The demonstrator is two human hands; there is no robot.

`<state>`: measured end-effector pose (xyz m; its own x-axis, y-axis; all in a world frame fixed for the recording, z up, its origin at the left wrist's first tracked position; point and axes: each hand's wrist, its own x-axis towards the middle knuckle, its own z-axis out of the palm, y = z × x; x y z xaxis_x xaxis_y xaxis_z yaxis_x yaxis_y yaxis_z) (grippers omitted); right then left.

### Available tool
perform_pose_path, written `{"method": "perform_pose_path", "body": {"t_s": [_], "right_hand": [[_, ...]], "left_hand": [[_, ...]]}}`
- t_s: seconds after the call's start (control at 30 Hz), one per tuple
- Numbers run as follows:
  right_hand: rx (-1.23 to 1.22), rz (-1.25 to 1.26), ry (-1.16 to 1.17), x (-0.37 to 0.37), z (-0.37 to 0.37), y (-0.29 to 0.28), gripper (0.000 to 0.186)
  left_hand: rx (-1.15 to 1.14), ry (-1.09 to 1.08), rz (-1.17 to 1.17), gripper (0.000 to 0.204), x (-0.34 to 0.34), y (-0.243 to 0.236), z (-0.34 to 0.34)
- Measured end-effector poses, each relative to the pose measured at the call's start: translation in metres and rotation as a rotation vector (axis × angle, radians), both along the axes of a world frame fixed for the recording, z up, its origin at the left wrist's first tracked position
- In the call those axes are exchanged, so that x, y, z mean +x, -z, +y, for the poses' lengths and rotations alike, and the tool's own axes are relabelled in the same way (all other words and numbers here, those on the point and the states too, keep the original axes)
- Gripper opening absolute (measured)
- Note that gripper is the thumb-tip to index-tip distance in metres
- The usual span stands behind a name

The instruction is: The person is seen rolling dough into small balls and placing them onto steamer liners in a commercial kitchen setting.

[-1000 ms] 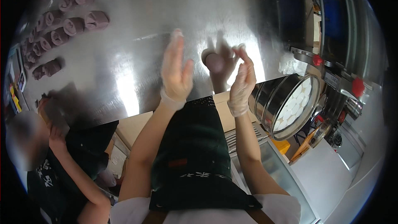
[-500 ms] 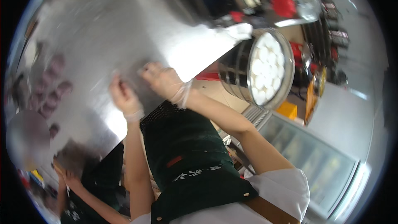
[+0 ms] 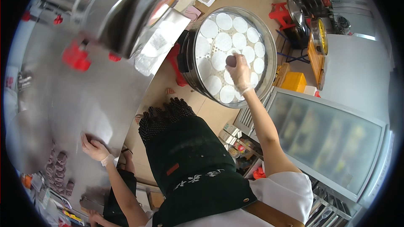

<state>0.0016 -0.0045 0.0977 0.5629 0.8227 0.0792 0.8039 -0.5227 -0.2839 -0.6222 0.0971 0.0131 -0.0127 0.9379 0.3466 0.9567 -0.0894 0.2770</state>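
My right hand point(image 3: 239, 74), in a clear glove, reaches over a round metal steamer point(image 3: 272, 46) on my right. Its fingers close around a small purplish-brown dough ball point(image 3: 231, 61). Flat white paper rounds point(image 3: 223, 40) cover much of the perforated tray inside, and one lies just beneath the dough ball. Also gloved, my left hand point(image 3: 95, 148) rests near the edge of the steel table point(image 3: 113, 113) with fingers stretched and nothing in them. Beyond it, towards the left, several purplish-brown dough pieces point(image 3: 59, 168) lie in rows on the steel.
A large metal machine point(image 3: 126, 12) with red knobs point(image 3: 76, 54) stands on the table's far part. A red stool point(image 3: 281, 14) and a yellow box point(image 3: 293, 82) sit beyond the steamer. A glass-topped freezer point(image 3: 324, 138) is at right. Another person's hand point(image 3: 96, 217) shows at lower left.
The view has swung right. My right hand has gone from above the table to over the steamer, and now shows a dough ball. My left hand has shifted left and nearer, its fingers stretched.
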Motion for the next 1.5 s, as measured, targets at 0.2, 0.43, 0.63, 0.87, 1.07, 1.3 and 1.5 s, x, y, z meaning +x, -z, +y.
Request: {"method": "perform_pose_path", "body": {"t_s": [0.2, 0.43, 0.63, 0.87, 1.07, 1.3, 1.5], "right_hand": [[-0.040, 0.040, 0.096, 0.070, 0.040, 0.057, 0.047], [0.016, 0.138, 0.069, 0.071, 0.107, 0.082, 0.044], [0.036, 0.087, -0.023, 0.079, 0.151, 0.107, 0.051], [-0.088, 0.072, -0.014, 0.080, 0.158, 0.116, 0.055], [0.240, 0.054, 0.076, 0.026, 0.106, 0.070, 0.037], [0.411, 0.434, -0.575, -0.235, 0.105, 0.007, 0.021], [0.331, 0.268, -0.806, -0.387, 0.180, 0.040, 0.039]], "left_hand": [[-0.020, -0.022, 0.163, 0.048, -0.001, 0.005, 0.001], [0.020, 0.017, 0.272, 0.044, -0.005, 0.005, 0.002], [-0.013, -0.018, 0.298, 0.041, -0.006, 0.005, 0.000], [-0.022, -0.008, 0.258, 0.042, 0.003, 0.004, 0.005], [-0.029, -0.044, 0.195, 0.046, 0.000, -0.001, -0.002], [-0.145, -0.166, 0.041, 0.030, 0.020, -0.016, 0.005], [0.049, -0.125, -0.117, 0.039, 0.028, -0.008, 0.004]]}}
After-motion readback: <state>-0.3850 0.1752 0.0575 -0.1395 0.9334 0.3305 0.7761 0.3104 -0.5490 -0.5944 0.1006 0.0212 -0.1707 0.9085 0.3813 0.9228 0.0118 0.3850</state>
